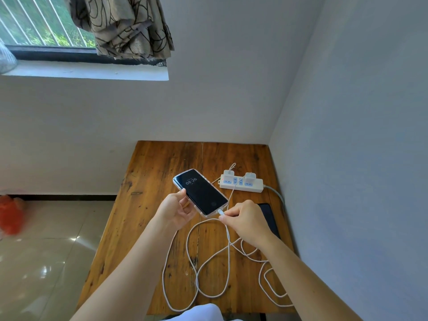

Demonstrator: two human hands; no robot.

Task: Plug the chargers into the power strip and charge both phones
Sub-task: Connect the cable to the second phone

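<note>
My left hand (176,212) holds a black phone in a clear case (200,192) above the wooden table (148,205); its screen is lit and reads 08:26. My right hand (246,220) pinches the white cable plug (221,213) right at the phone's bottom edge. A white power strip (240,184) lies at the back right with two white chargers (228,175) (249,177) plugged into it. A second dark phone (269,217) lies flat on the table, partly hidden under my right hand. White cables (208,269) loop over the near part of the table.
The table stands in a corner, with walls behind and to the right. The strip's grey cord (276,193) runs off to the right. Tiled floor (46,239) and a red object (10,214) lie to the left. A window with a curtain (122,26) is above.
</note>
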